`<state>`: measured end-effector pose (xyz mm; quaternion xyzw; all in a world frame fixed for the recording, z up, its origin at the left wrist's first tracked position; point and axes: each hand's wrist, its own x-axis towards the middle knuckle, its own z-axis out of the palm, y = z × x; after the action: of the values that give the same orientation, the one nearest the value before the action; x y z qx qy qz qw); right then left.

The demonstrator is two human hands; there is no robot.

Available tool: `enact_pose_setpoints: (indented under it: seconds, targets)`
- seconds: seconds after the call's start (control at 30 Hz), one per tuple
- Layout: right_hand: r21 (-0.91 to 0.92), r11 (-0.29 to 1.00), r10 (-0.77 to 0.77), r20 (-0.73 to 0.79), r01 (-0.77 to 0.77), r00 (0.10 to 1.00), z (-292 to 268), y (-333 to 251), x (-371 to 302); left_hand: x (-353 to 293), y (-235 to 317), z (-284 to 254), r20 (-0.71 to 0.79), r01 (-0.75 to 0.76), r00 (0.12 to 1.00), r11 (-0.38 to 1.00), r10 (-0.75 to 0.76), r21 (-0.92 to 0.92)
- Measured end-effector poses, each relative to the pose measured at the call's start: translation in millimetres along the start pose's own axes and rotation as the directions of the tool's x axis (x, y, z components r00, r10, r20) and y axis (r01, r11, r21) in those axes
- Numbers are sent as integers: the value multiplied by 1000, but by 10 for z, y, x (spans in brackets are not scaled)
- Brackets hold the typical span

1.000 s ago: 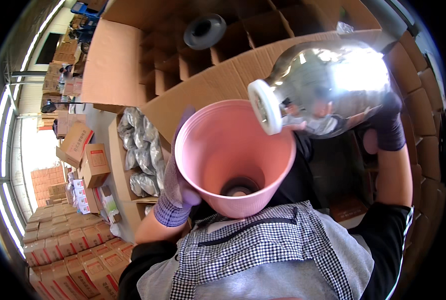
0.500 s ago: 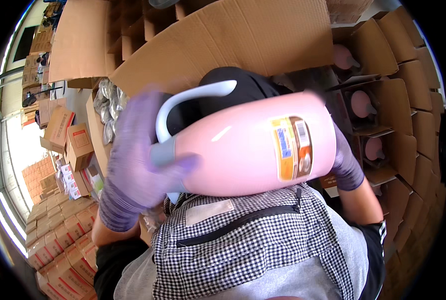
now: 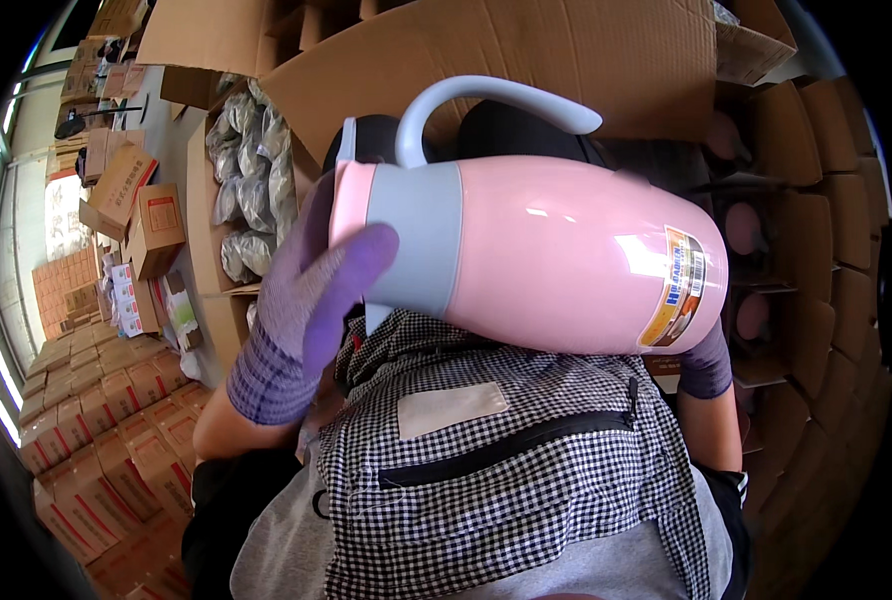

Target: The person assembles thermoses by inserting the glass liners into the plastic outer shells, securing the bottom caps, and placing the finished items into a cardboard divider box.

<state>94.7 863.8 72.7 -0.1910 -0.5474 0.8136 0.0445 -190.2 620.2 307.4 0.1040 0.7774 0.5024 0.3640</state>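
Observation:
A pink thermal jug (image 3: 556,250) lies sideways above my lap, its lid end to the left and its base to the right. Its grey-blue handle (image 3: 421,115) curves up on the far side, joined to a collar of the same colour. Near the base a printed label (image 3: 674,292) faces up. My left hand (image 3: 331,285), in a purple-grey glove, grips the lid end, thumb over the collar and fingers hidden behind. My right hand (image 3: 704,365), gloved too, holds the base end from beneath; its fingers are out of sight behind the jug.
Ahead stands an open carton with dividers, its flap (image 3: 526,70) toward me. At left, a box holds several clear-wrapped items (image 3: 251,170). Open cartons (image 3: 801,240) with pink jugs line the right. Stacked cartons (image 3: 96,440) fill the lower left.
The jug has rolled so its label sits lower and farther right, and its handle rises more. My blurred left hand has settled around the lid end, with the pink lid now visible.

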Motion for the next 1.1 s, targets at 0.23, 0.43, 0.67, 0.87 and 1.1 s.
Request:
enact_pose_setpoints:
  seconds: [0.23, 0.43, 0.67, 0.87, 1.1]
  targets:
    - [-269, 961, -103, -113, 69, 988, 272, -428, -1, 298, -460, -218, 140, 58, 990, 924, -5, -377]
    - [-438, 622, -577, 304, 649, 758, 994, -1962, 427, 275, -1449, -140, 170, -278, 955, 937, 244, 212]
    - [-727, 189, 37, 677, 660, 735, 1620, -2528, 1830, 603, -658, -452, -1, -589, 572, 412, 820, 695]
    - [-830, 402, 519, 554, 386, 650, 1999, -2870, 2909, 1036, -79, -855, 313, -825, 563, 500, 765, 263]
    - [-890, -395, -86, 282, 227, 956, 1352, -2539, 5056, 1274, 281, -939, 572, -807, 519, 585, 635, 82]
